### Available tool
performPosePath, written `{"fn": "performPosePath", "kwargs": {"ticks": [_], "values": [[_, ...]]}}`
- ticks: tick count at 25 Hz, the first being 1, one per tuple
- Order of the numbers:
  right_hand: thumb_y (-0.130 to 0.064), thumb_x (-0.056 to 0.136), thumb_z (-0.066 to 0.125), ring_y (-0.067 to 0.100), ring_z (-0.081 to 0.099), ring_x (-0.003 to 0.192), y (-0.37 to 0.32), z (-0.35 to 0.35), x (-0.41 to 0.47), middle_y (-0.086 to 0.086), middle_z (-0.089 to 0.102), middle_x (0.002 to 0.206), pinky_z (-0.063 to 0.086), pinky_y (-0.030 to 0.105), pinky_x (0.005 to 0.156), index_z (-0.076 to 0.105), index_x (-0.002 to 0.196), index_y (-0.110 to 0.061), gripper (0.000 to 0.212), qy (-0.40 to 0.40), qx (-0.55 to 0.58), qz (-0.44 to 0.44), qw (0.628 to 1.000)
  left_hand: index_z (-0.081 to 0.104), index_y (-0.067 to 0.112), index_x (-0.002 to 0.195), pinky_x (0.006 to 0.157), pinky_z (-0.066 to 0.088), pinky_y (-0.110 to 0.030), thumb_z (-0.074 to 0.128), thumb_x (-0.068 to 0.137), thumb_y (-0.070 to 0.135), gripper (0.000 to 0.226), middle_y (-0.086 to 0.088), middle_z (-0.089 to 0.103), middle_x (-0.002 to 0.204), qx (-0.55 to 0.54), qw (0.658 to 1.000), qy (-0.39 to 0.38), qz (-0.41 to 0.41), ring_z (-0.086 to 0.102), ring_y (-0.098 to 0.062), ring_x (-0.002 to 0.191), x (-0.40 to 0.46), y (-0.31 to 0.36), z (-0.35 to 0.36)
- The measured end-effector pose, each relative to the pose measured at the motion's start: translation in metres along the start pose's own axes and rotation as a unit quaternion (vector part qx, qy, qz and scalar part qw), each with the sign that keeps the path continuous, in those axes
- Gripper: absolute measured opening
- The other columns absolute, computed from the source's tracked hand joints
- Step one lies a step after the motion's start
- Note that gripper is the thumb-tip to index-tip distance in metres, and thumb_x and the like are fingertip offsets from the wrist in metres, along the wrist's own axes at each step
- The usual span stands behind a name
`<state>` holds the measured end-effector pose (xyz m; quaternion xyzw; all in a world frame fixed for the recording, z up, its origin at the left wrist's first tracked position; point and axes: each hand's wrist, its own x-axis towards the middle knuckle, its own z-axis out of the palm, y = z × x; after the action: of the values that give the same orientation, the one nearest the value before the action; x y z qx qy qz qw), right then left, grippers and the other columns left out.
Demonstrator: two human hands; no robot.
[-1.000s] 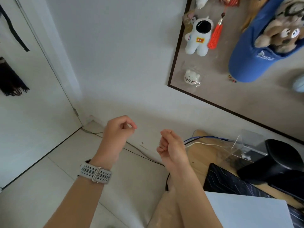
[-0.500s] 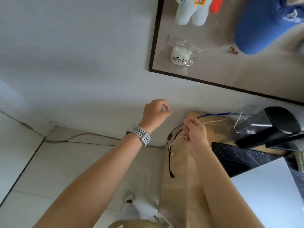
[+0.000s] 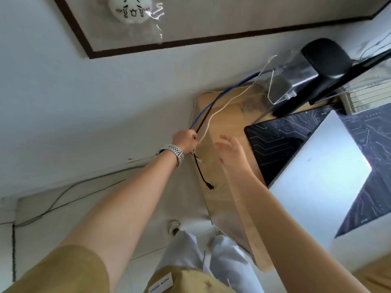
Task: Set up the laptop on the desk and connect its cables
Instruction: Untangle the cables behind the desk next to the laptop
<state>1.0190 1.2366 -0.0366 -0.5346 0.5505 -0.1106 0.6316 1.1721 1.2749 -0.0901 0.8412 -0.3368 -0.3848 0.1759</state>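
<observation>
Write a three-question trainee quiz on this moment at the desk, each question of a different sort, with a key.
1. True or false: the right hand grips the cables.
2. Which hand holds the bundle of cables? A) left hand B) right hand C) neither
3. Fill in: the closed laptop lies on a dark desk ____ with a circuit pattern.

Key: 1 false, its fingers are spread and hold nothing. 2 A. 3 mat.
</observation>
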Motion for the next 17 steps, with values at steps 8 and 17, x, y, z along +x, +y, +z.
{"fn": "performPosePath", "kwargs": {"ticks": [8,17], "values": [[-0.006,0.093,0.054,0.013,0.061,0.090,0.018,-0.004,-0.004,-0.014,0.062,0.093,0.049,0.035,0.085,0.050,0.118,-0.020,0.029,-0.026,-0.048,0.000,0.999,0.069,0.016,0.084,0.086,0.039,-0.034,0.056,0.090,0.023,0.017,-0.009,0.068,0.092,0.025,0.999,-0.017,-0.026,0.059,-0.034,0.103,0.026,0.000,0.028],[-0.004,0.079,0.057,0.028,0.064,0.091,-0.002,0.019,0.007,0.012,0.070,0.102,0.048,0.036,0.078,0.064,0.114,-0.013,0.038,-0.064,-0.182,-0.048,0.980,0.061,0.010,0.063,0.065,0.054,-0.032,0.060,0.094,0.023,0.033,-0.006,0.057,0.071,-0.353,0.935,-0.019,0.035,0.056,-0.017,0.067,-0.024,0.056,-0.037]]}}
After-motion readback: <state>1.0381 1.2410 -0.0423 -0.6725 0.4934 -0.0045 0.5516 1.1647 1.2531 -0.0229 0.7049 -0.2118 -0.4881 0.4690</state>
